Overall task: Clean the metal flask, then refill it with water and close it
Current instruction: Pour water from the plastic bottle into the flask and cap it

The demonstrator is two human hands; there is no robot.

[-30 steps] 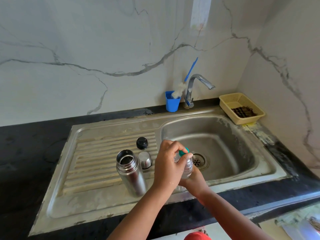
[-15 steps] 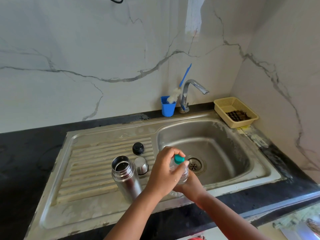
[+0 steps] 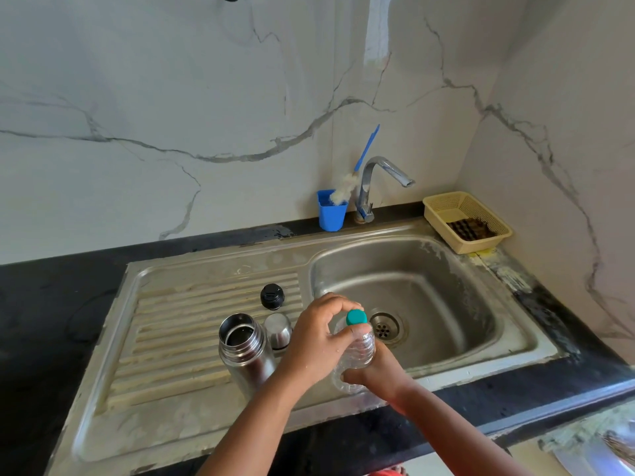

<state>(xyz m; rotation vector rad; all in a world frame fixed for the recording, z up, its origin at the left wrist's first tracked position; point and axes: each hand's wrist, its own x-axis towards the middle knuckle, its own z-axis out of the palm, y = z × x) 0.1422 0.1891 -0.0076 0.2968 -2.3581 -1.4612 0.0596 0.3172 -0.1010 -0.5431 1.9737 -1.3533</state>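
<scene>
Metal flask (image 3: 245, 352) stands open beside both hands, left (image 3: 318, 341) pinching teal cap (image 3: 356, 317), right (image 3: 374, 371) gripping plastic bottle (image 3: 357, 352).

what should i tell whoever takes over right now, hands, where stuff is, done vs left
Left hand pinches the teal cap of the plastic bottle; right hand grips its body.
Metal flask stands open on the drainboard; its steel cup and black stopper sit behind it.
Done: flask opened.
Left: uncap bottle, fill flask, close it. Whether it is cleaned cannot be told.
</scene>
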